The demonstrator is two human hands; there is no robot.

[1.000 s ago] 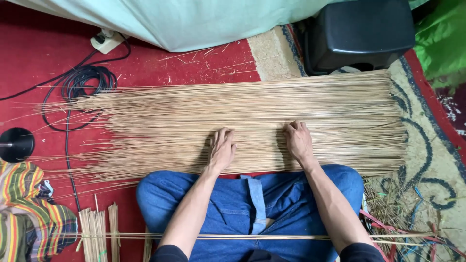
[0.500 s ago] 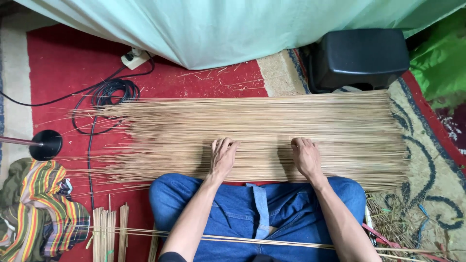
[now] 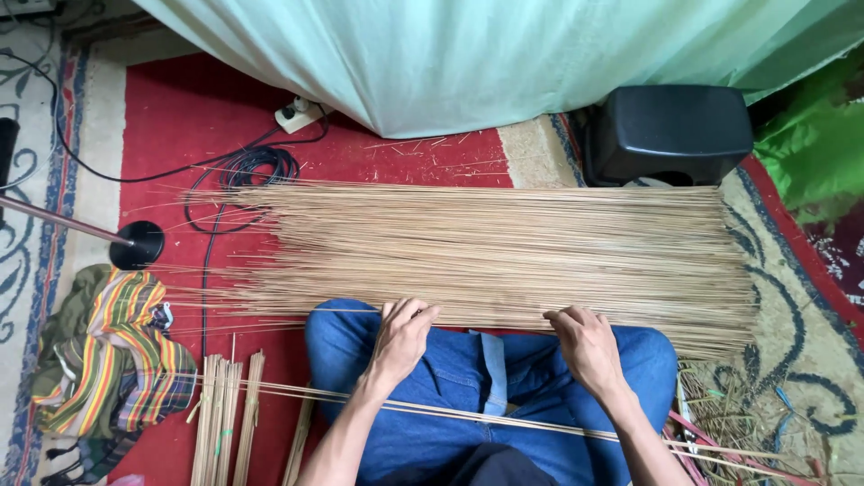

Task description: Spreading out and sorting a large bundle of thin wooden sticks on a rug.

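Many thin sticks lay in one wide mat [image 3: 504, 256] just beyond both hands, across the red carpet [image 3: 180, 117].

The mat reached well past each hand to both sides; the pale green cloth [image 3: 468, 54] hung beyond it. The left hand [image 3: 400, 337] seemed to pinch a single stick [image 3: 270, 311] at the near edge, while the right hand [image 3: 585, 346] lay curled on the same edge, fingers bent. I judged that the person was picking one stick out of the mat; the next move needed a light pull, so the neighbours stayed in place.
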